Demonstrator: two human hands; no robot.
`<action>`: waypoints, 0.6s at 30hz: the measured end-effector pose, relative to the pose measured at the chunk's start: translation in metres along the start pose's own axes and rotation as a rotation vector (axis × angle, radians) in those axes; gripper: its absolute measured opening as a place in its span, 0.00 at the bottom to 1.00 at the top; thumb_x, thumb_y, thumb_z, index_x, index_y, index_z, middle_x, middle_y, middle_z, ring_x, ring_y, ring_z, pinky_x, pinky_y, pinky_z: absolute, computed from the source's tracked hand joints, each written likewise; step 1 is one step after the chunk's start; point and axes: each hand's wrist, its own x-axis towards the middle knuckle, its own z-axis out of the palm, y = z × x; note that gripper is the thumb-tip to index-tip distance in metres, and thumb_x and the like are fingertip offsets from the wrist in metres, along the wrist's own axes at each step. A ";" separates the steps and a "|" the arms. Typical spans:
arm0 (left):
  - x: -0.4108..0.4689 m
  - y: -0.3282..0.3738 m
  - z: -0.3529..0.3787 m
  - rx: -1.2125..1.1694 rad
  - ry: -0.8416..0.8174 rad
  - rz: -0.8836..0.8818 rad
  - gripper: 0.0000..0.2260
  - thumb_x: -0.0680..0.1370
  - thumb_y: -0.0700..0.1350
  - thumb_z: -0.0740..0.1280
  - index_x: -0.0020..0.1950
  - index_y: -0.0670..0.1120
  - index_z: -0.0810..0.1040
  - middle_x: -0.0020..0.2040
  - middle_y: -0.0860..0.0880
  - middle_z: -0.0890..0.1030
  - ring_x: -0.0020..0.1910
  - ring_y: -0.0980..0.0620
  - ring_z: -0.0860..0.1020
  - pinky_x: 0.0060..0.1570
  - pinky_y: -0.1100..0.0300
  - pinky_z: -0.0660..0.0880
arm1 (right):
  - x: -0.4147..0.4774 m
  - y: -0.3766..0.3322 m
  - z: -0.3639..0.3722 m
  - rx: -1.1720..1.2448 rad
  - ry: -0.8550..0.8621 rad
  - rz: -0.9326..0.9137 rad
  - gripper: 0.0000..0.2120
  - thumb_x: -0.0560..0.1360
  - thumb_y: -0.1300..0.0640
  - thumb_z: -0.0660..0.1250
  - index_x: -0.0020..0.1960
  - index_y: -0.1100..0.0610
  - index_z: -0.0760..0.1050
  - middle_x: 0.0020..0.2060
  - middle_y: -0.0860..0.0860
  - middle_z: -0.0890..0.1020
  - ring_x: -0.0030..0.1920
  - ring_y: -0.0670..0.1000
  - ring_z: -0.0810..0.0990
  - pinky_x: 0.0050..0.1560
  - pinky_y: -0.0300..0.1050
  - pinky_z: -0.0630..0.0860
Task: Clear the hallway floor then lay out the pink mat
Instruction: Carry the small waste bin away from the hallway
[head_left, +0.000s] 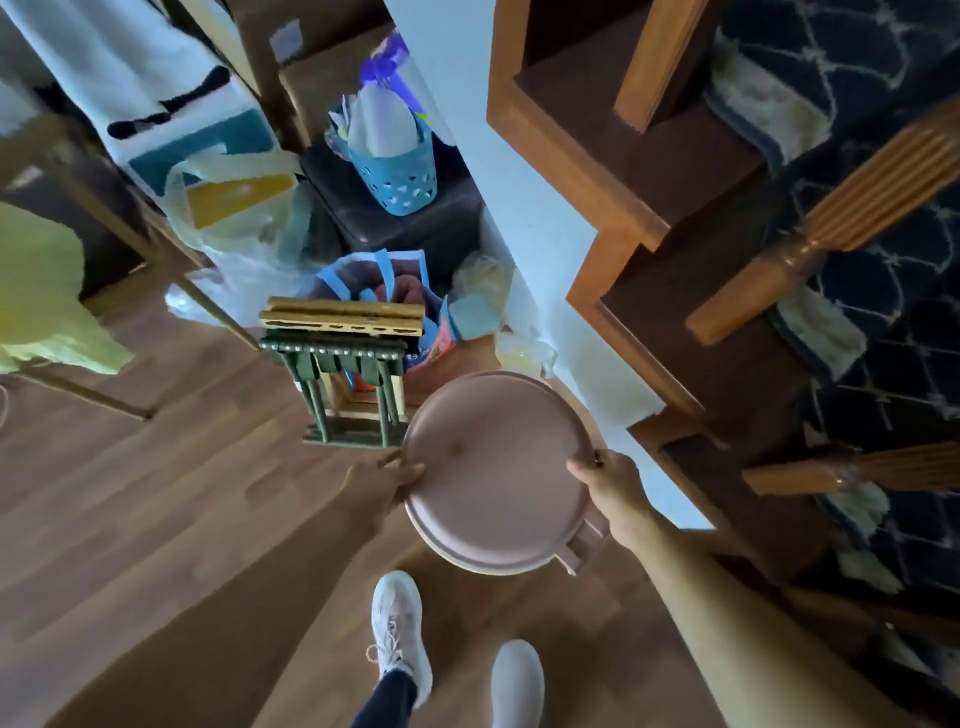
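A round pink container with a flat lid and a side handle (496, 467) is held above the wooden hallway floor (156, 519). My left hand (387, 483) grips its left rim, thumb on top. On the opposite rim, my right hand (610, 486) grips near the handle. Both arms reach forward from the bottom of the view. No pink mat is visible.
Just ahead stands a small green and tan folding stool (348, 374). Behind it are a blue tote bag (384, 296), plastic bags (234, 218) and a blue basket (395, 166) on a dark box. A wooden staircase (675, 234) with dark carpet rises at right. My white shoes (400, 634) are below.
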 end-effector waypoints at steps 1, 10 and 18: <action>0.023 0.003 0.000 0.022 -0.013 -0.009 0.23 0.73 0.27 0.65 0.68 0.33 0.68 0.59 0.36 0.77 0.50 0.43 0.77 0.56 0.51 0.73 | 0.015 0.004 0.010 0.016 0.030 0.015 0.09 0.73 0.56 0.68 0.46 0.63 0.77 0.38 0.52 0.79 0.39 0.50 0.77 0.29 0.36 0.70; 0.162 -0.003 0.006 0.164 0.039 -0.071 0.13 0.73 0.30 0.67 0.58 0.33 0.75 0.37 0.47 0.80 0.23 0.59 0.79 0.21 0.67 0.74 | 0.118 0.036 0.072 0.267 0.106 0.182 0.06 0.74 0.60 0.67 0.50 0.59 0.76 0.42 0.53 0.81 0.40 0.49 0.78 0.30 0.40 0.72; 0.270 -0.031 0.015 0.189 0.007 -0.090 0.18 0.75 0.30 0.65 0.65 0.35 0.72 0.55 0.39 0.80 0.34 0.52 0.80 0.29 0.61 0.77 | 0.217 0.090 0.115 0.266 0.142 0.141 0.04 0.74 0.60 0.69 0.47 0.53 0.76 0.37 0.44 0.79 0.38 0.44 0.78 0.31 0.37 0.72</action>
